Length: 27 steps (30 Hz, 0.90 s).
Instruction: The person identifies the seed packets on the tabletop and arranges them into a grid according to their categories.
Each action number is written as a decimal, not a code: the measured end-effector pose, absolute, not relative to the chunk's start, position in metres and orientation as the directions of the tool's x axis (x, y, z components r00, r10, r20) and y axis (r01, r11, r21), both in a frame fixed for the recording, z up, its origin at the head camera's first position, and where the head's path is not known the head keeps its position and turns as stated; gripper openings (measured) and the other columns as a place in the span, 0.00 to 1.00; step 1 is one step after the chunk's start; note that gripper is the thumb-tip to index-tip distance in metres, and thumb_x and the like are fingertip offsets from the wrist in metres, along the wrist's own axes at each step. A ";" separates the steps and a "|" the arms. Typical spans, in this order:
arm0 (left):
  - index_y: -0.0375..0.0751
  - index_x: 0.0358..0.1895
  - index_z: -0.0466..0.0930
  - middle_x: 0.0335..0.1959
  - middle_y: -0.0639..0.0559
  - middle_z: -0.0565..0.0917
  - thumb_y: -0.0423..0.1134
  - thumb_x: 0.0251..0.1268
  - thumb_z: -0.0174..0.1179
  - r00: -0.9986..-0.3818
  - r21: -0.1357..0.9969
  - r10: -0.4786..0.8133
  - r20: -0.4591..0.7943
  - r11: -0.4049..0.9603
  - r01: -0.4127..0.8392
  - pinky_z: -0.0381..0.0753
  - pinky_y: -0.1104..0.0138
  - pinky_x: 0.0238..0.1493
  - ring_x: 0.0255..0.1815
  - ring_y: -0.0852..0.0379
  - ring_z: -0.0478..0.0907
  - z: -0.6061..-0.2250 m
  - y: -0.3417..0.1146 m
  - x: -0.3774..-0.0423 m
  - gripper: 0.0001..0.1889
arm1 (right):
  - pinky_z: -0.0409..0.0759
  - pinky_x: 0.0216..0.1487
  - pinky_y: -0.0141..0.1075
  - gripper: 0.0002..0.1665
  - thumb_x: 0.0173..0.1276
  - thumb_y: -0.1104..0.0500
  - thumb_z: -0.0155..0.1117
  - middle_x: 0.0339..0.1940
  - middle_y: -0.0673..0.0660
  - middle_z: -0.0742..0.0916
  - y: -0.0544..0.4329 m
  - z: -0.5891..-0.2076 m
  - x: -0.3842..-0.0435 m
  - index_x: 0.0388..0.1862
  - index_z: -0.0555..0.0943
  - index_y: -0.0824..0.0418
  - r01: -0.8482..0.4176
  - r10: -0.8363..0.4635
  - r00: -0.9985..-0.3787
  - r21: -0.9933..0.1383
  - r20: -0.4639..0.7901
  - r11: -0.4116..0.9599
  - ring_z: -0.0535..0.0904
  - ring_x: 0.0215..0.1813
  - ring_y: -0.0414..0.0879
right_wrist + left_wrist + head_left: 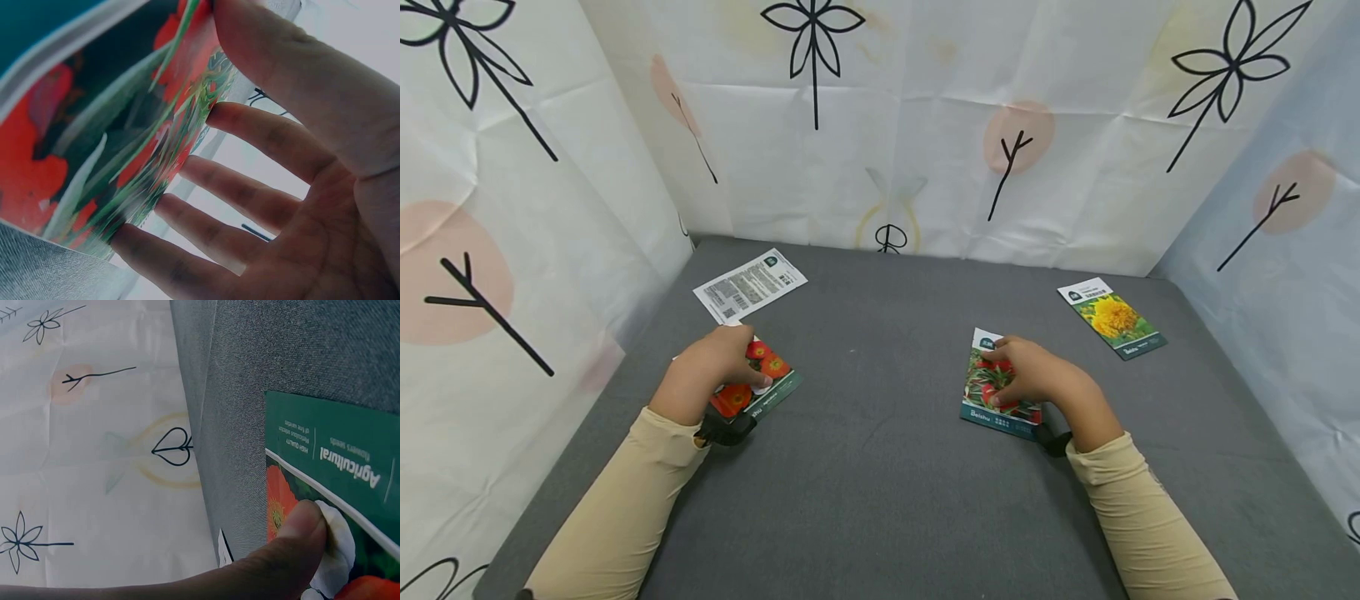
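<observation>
On the left of the grey table my left hand (718,367) grips a seed packet (775,367) with orange-red flowers and a green band. Its thumb (303,528) lies on the printed face in the left wrist view; the other fingers are hidden there. Towards the right, my right hand (1033,372) holds a seed packet (977,392) showing red flowers among green leaves. In the right wrist view, fingertips (194,165) touch one edge of this packet (94,150), with the thumb opposite, partly out of frame.
Behind my left hand lies a white packet (752,287), printed with text and codes. A seed packet with a yellow flower (1112,318) lies at the back right. Patterned cloth (925,167) walls the grey table (865,483) at the back and sides.
</observation>
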<state>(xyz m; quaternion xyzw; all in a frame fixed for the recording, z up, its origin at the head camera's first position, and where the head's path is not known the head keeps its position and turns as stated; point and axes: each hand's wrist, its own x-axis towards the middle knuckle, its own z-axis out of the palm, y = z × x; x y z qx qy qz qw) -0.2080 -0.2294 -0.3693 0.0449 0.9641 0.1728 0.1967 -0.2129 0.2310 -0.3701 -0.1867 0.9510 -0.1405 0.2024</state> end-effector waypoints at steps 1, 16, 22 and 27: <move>0.25 0.54 0.75 0.43 0.35 0.82 0.44 0.58 0.79 -0.919 0.352 0.155 -0.363 0.936 0.018 0.85 0.55 0.41 0.42 0.43 0.82 -0.370 -0.229 -0.208 0.31 | 0.67 0.75 0.69 0.48 0.63 0.54 0.83 0.80 0.77 0.68 0.231 -0.370 -0.213 0.77 0.74 0.67 -0.292 -0.407 -0.850 -0.343 -0.335 0.893 0.62 0.80 0.78; 0.25 0.53 0.75 0.42 0.36 0.82 0.44 0.58 0.80 -0.923 0.359 0.165 -0.347 0.933 0.032 0.85 0.55 0.41 0.42 0.43 0.82 -0.370 -0.229 -0.208 0.30 | 0.69 0.74 0.69 0.46 0.63 0.56 0.83 0.80 0.77 0.69 0.227 -0.373 -0.214 0.77 0.74 0.67 -0.314 -0.429 -0.843 -0.352 -0.324 0.882 0.63 0.79 0.78; 0.25 0.54 0.75 0.42 0.36 0.82 0.44 0.58 0.79 -0.922 0.357 0.166 -0.349 0.933 0.033 0.85 0.56 0.41 0.42 0.43 0.81 -0.369 -0.228 -0.208 0.31 | 0.68 0.75 0.69 0.47 0.63 0.55 0.83 0.80 0.77 0.69 0.226 -0.373 -0.214 0.77 0.74 0.67 -0.310 -0.425 -0.844 -0.349 -0.328 0.885 0.62 0.80 0.78; 0.25 0.54 0.75 0.43 0.35 0.82 0.44 0.58 0.79 -0.921 0.358 0.165 -0.352 0.933 0.030 0.85 0.55 0.41 0.42 0.43 0.82 -0.368 -0.228 -0.207 0.31 | 0.67 0.75 0.69 0.48 0.62 0.54 0.84 0.80 0.76 0.69 0.223 -0.373 -0.215 0.78 0.74 0.67 -0.316 -0.426 -0.842 -0.338 -0.331 0.887 0.62 0.80 0.78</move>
